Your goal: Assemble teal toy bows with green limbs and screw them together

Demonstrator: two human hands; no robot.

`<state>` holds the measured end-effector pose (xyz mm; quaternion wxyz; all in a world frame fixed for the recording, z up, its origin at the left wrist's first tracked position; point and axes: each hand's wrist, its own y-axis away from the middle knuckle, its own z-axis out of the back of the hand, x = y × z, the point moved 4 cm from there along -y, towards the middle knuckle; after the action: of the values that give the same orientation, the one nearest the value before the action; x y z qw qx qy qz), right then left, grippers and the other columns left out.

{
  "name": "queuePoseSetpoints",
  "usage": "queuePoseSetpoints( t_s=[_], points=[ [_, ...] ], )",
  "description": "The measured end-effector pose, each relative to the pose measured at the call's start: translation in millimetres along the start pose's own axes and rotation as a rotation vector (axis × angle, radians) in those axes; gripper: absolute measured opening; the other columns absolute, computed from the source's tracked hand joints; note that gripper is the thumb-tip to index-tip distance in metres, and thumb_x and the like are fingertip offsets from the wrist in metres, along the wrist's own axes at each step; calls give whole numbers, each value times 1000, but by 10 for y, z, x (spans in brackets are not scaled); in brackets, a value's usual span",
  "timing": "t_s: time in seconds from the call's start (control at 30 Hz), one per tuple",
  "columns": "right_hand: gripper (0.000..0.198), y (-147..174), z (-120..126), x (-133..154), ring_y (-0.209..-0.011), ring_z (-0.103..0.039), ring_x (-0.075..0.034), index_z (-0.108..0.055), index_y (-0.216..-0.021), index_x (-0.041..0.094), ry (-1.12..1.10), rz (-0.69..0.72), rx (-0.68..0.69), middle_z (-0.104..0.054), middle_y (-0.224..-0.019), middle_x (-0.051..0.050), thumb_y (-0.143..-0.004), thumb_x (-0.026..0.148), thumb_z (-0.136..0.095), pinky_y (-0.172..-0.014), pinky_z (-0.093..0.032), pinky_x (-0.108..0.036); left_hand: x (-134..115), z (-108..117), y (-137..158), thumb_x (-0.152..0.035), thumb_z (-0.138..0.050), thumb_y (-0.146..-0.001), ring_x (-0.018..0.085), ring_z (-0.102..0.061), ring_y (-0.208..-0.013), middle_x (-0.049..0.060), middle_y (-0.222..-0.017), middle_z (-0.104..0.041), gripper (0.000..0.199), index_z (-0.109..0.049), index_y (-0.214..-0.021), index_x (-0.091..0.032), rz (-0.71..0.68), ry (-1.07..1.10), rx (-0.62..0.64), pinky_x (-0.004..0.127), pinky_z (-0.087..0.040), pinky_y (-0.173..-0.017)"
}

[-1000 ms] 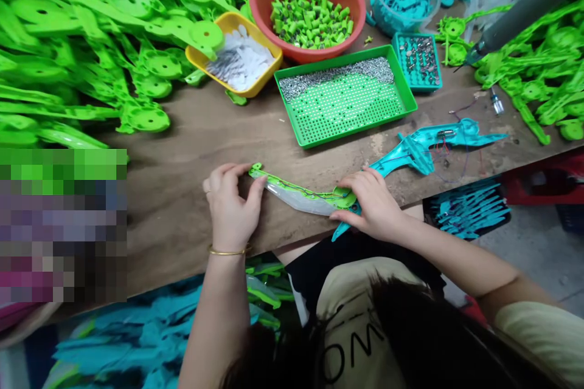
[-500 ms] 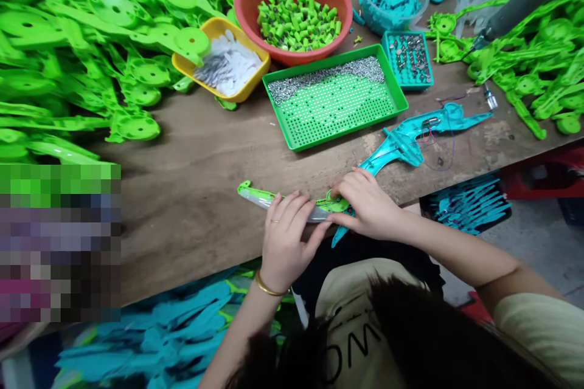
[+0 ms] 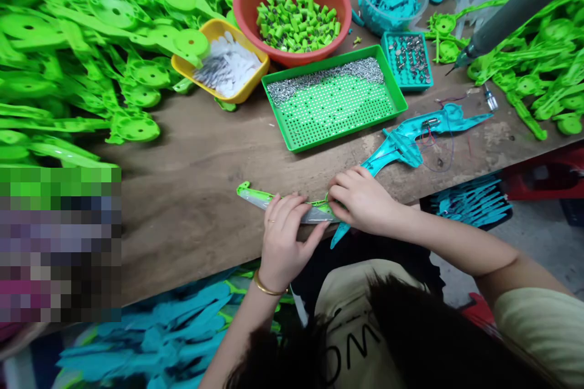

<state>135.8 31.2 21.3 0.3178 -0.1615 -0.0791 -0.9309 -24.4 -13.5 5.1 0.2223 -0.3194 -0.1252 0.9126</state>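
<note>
A long green plastic shell [image 3: 247,188] with a translucent grey blade-shaped piece [image 3: 314,215] along it lies near the table's front edge. My left hand [image 3: 283,237] holds the blade piece, fingers over the top and thumb at the near edge. My right hand [image 3: 367,203] has its fingers curled down on the green shell's right end, which is mostly hidden beneath them. From under that hand a teal plastic shell [image 3: 401,141] runs up and right, its pointed lower end showing below. A small metal motor and thin red and blue wires lie in and beside it.
Beyond my hands stand a green perforated tray [image 3: 296,144] of screws, a red bowl [image 3: 342,30] of green-capped parts, a yellow tub [image 3: 244,92] of white strips and a teal box [image 3: 422,86] of metal parts. A screwdriver [image 3: 497,36] hangs at right. Green shells [image 3: 137,127] pile up left.
My right fingers have curled in more tightly over the joint, covering more of the green end. The hanging screwdriver has swung slightly left. My left hand has barely shifted.
</note>
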Motion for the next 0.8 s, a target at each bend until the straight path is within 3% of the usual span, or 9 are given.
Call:
queuePoseSetpoints(
  t_s=[0.17, 0.47, 0.8],
  points=[
    [11, 12, -14, -10, -88, -51, -22, -61, -89, 16, -31, -63, -50, -64, -89, -6, -88, 23, -53, -88, -32, -35, 16, -2, 8, -30, -71, -80, 26, -61, -111, 11, -110, -67, 31, -57, -105, -18, 12, 9, 5, 52, -40, -109],
    [7, -38, 18, 4, -94, -52, -22, -57, -92, 19, -140, -187, 17, -64, -94, -5, -85, 20, -54, -96, -31, -38, 32, -3, 9, -29, -70, -80, 26, -62, -110, 10, -108, -67, 31, -58, -106, -19, 23, 30, 13, 51, -39, -109],
    [9, -28, 3, 5, -93, -52, -23, -57, -93, 18, -126, -141, 20, -63, -96, -6, -89, 23, -51, -96, -32, -39, 34, -8, -37, -33, -68, -82, 24, -59, -105, 8, -105, -65, 23, -61, -100, -20, 5, -19, 66, 50, -38, -109]
  ],
)
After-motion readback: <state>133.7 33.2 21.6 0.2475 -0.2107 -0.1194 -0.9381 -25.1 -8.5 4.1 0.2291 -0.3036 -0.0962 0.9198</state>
